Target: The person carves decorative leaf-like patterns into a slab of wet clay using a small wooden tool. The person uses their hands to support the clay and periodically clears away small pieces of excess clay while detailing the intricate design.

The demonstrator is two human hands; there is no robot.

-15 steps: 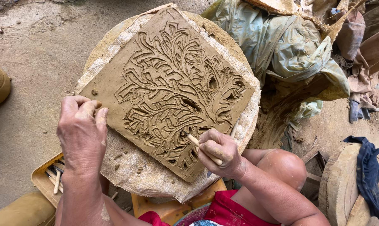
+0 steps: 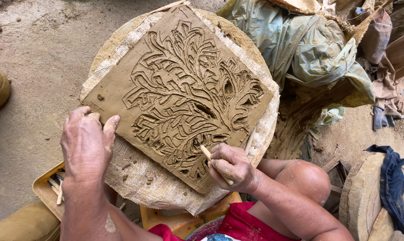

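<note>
Can't see much of the tray (image 2: 43, 189) at 7 o'clock, it's tucked under the left forearm and only a few stick ends poke out. The stool (image 2: 184, 221) under the work is mostly covered too, and the bottom frame edge cuts off the person's lap. The heap of plastic sheet (image 2: 309, 49) at 1 o'clock hides whatever is beneath it.

Right hand (image 2: 233, 167) is curled tight round a thin wooden stick (image 2: 211, 158), pencil style, tip pressed into the carved groove near the slab's 5 o'clock corner. A second stick (image 2: 251, 139) lies just beside that hand at the slab's edge. Left hand (image 2: 87, 145) grips nothing: fingers loosely bent, tips and thumb resting on the slab's 8 o'clock edge.

The clay slab (image 2: 179, 93) sits dead centre, turned like a diamond, on a cloth-covered round board (image 2: 144, 183). Its corners nearly reach the board's rim, so there's little spare margin, widest at 7 o'clock. Bare dirt floor (image 2: 32, 58) opens out at 10 o'clock; a dark cloth (image 2: 391, 183) drapes a round block at 4 o'clock.
</note>
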